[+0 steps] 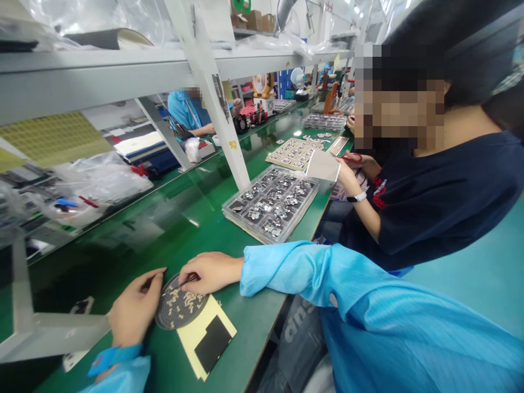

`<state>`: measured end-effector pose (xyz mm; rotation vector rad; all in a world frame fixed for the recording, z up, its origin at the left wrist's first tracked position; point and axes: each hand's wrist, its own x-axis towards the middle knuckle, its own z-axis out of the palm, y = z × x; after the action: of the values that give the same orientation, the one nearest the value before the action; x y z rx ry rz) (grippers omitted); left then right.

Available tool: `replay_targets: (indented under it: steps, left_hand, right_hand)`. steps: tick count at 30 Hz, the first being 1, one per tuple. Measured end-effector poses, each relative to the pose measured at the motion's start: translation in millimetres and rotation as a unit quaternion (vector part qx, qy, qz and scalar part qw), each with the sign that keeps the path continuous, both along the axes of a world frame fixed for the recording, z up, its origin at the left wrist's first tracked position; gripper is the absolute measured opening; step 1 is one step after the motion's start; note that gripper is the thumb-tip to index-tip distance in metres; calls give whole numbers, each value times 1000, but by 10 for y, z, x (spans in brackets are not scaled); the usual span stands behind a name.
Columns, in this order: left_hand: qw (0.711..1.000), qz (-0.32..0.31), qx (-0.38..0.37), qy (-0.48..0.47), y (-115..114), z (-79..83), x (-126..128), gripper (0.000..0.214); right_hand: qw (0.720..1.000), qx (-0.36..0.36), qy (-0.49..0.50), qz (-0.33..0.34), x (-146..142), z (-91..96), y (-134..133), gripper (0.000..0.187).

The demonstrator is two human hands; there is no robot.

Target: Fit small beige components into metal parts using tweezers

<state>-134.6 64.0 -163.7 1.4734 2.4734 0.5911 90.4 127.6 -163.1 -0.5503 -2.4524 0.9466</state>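
Note:
A round dark dish (177,305) with several small pale parts lies on the green bench (192,218) close to me. My left hand (133,312) rests at its left rim, fingers curled against the edge. My right hand (207,273) is at the dish's upper right rim, fingers pinched on a thin dark tool, maybe tweezers, whose tip points over the dish. Under the dish lies a pale yellow sheet (202,333) with a black square patch (213,343).
A clear tray of small metal parts (272,202) lies further along the bench. A person in dark clothing to my right holds a white sheet (323,165). White shelf struts (216,103) rise from the bench. Another worker in blue sits across.

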Motion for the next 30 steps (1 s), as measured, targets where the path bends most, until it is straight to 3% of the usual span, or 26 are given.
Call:
replay_targets:
  steps: [9,25,30]
  left_hand:
    - [1000,5,5,2,-11,19,26,38]
    - [1000,-12,19,10,-33,15,48,38]
    - [1000,-5,4,8,-36,28,54,38]
  right_hand:
    - [1000,-9,-11,3,18,23,-6,27]
    - [1000,-9,17,-3,20,23,-18,14]
    - [1000,-6,-2,3,26,30,-13,20]
